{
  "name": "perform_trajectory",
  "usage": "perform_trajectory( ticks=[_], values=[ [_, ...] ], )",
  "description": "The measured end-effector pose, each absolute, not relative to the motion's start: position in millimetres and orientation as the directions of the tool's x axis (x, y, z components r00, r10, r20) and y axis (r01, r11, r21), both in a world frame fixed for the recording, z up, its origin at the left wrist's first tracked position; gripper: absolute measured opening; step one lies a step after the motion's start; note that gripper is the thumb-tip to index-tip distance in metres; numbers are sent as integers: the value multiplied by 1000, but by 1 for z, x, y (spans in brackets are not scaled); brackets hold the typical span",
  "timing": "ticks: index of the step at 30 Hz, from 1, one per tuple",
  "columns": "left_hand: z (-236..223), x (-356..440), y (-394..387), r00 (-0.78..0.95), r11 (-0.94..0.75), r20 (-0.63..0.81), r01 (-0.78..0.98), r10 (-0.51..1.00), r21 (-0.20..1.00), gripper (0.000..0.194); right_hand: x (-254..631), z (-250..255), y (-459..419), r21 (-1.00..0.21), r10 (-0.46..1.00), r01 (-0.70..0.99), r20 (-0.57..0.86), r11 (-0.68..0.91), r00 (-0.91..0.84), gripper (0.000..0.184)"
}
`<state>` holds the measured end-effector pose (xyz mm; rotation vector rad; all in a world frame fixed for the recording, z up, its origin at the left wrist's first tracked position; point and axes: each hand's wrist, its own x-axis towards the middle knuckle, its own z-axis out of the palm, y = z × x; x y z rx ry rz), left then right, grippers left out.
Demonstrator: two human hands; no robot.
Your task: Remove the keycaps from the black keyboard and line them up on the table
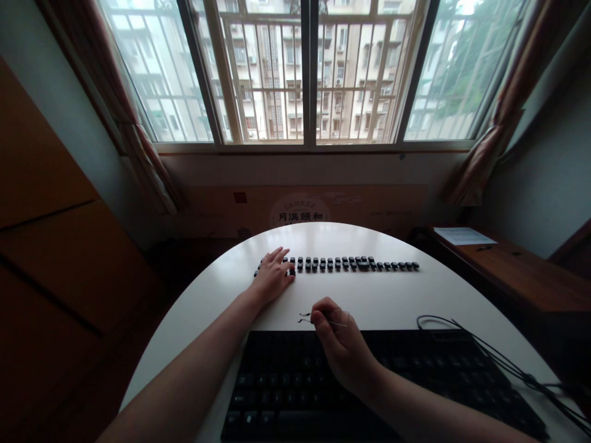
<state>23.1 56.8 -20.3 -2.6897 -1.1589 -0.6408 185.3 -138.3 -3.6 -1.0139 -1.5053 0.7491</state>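
My left hand (272, 275) reaches to the left part of a line of black keycaps (344, 263) on the white table. Its thumb and index finger close around one small keycap (292, 272), while the other fingers stretch out over the line and hide part of it. Closed in a fist, my right hand (340, 332) grips a wire keycap puller (305, 317), whose two hooked ends point left. Beneath that hand lies a black keyboard (286, 394); its upper left area looks bare of keycaps, though the dim light hides detail.
The round white table (198, 344) has a curved far edge. A black cable (521, 375) loops over the keyboard's right end. Beyond the table are a printed cardboard box (369, 212) and a window. A wooden desk (517, 271) with a paper sheet (464, 235) stands at right.
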Motion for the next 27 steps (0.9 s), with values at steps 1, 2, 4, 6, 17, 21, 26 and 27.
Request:
perform_trajectory(
  ticks=[1,2,4,6,17,21,26,27],
  values=[
    [-20,23,57,612,-693,435,720,660,37,16,185,-4,-138,-881,899,193,437,431,-12,22],
    [-20,23,56,614,-694,434,719,659,37,16,185,-4,-138,-881,899,191,439,433,-11,22],
    [-18,23,55,611,-701,451,711,651,49,19,185,-4,-139,-883,899,183,438,432,-8,23],
    [-13,21,54,571,-712,532,696,626,90,24,185,-4,-139,-888,901,171,433,427,0,24],
    [31,35,35,189,-600,620,567,761,564,46,189,-15,-139,-933,928,-2,357,359,105,35],
    [40,63,3,709,-472,-66,533,702,703,51,191,-12,-141,-926,925,39,378,376,33,36],
    [40,85,-31,794,-628,-210,587,570,511,38,192,-8,-144,-881,894,155,440,447,-79,38],
    [37,89,-34,811,-647,-174,557,558,520,40,193,-8,-144,-870,890,189,447,456,-91,37]
  ],
)
